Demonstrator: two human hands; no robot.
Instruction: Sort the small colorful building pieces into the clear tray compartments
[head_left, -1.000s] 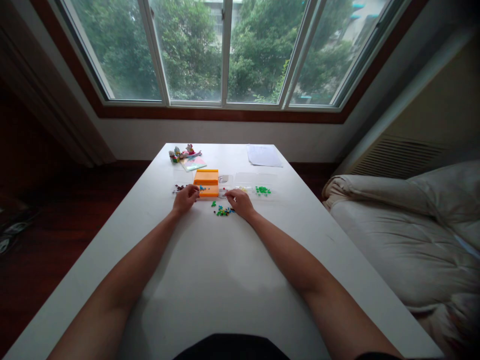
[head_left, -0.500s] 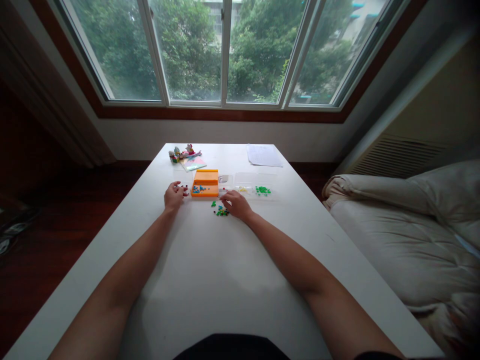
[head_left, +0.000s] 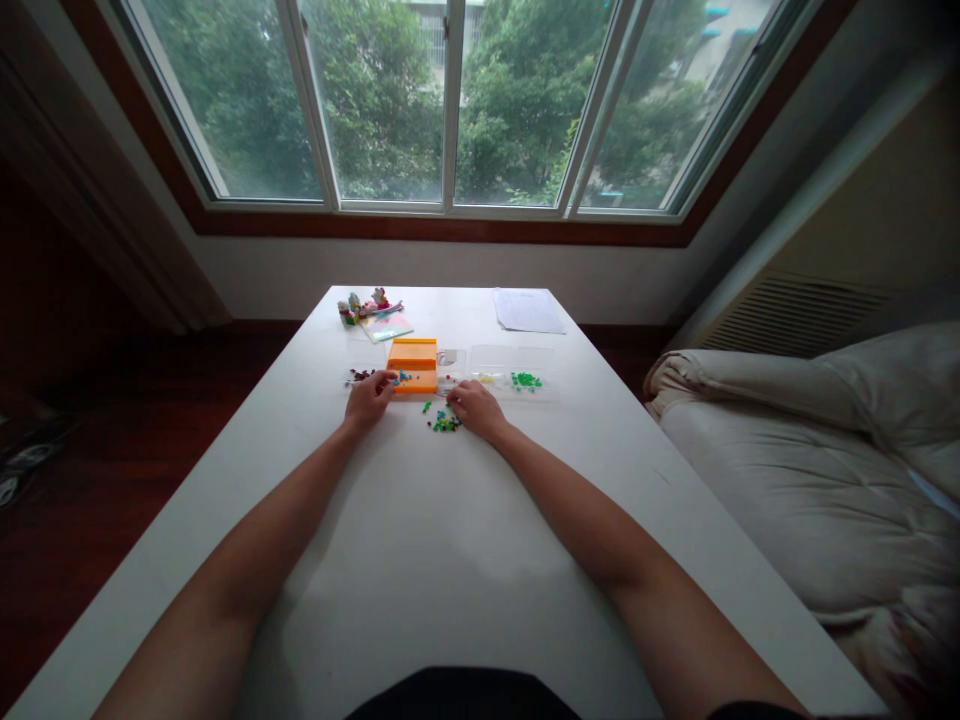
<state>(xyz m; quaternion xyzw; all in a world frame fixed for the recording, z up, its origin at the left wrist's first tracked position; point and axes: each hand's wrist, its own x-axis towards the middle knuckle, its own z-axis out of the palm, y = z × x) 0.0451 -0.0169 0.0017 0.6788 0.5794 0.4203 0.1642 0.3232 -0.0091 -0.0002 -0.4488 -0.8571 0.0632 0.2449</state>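
Note:
My left hand reaches over the left edge of an orange box that holds small blue pieces. Its thumb and fingers are slightly apart, and nothing shows between them. My right hand is beside a small pile of mixed green, blue and dark pieces on the table. The fingers are bent and drawn together at the tips; whatever they hold is too small to make out. Dark brownish pieces lie in a clear box left of the orange one.
Clear lidded boxes to the right hold yellow pieces and green pieces. Behind are small figures, a pastel sheet and white papers. All rest on the white table, with a cushioned seat at right.
My left hand has moved right, from over the dark pieces to the orange box's left edge, uncovering the dark pieces. My right hand has shifted slightly right, its fingers more bent.

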